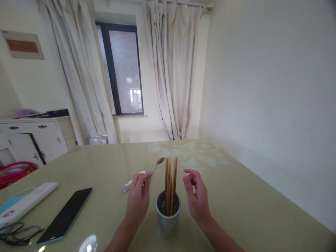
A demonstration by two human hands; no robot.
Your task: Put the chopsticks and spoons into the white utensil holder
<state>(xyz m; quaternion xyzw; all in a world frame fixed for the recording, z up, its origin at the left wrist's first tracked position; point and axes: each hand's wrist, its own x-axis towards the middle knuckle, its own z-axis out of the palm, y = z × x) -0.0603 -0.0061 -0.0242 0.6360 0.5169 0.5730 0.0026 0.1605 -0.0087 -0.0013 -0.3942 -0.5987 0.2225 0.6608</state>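
My left hand [138, 196] pinches a metal spoon [160, 161] by its handle, with the bowl up and angled toward the chopsticks. Several wooden chopsticks [170, 185] stand upright in a grey metal holder [168, 224], which has small holes showing inside. My right hand [196, 196] is raised just right of the chopsticks, apart from them, its fingers loosely curled and a gap between thumb and forefinger. Behind my left hand lies a white handle [128, 183], partly hidden. A silvery tip [125, 190] shows beside it; whether it belongs to the held spoon I cannot tell.
On the left of the greenish table [105, 164] lie a dark-screened phone or tablet [67, 215], a long white object [31, 201] and black-framed glasses [19, 232]. A shiny rounded object [88, 244] sits at the front edge. A wall [275, 105] borders the right side.
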